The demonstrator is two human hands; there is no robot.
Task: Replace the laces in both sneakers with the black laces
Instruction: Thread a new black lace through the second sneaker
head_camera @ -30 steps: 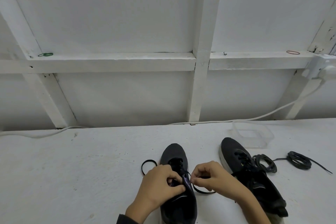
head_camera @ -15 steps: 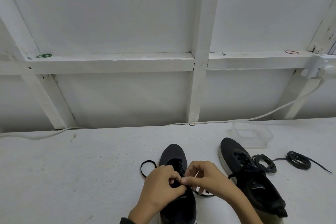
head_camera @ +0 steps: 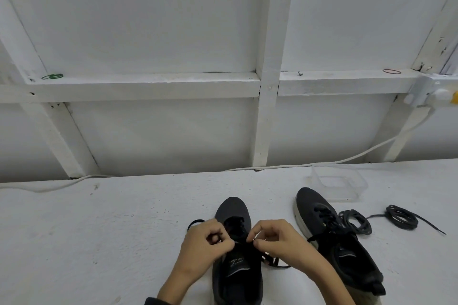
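A dark sneaker (head_camera: 236,272) lies toe-away at the bottom centre of the white table. My left hand (head_camera: 207,245) and my right hand (head_camera: 277,240) meet over its eyelets, each pinching a strand of the black lace (head_camera: 271,261) threaded there. Loops of that lace spill out beside both hands. A second dark sneaker (head_camera: 332,235), laced in black, rests to the right. Beside it lie a coiled dark lace (head_camera: 357,221) and another coiled black lace (head_camera: 402,220) with a loose tail.
A clear plastic box (head_camera: 338,182) stands behind the right sneaker. A white cable (head_camera: 347,160) runs along the back of the table (head_camera: 99,242) to a socket (head_camera: 433,93) at the right. Green (head_camera: 52,76) and red (head_camera: 391,71) rubber bands lie on the wall ledge.
My right hand has moved left toward the left hand, so both now meet over the sneaker's eyelets. The view has shifted slightly.
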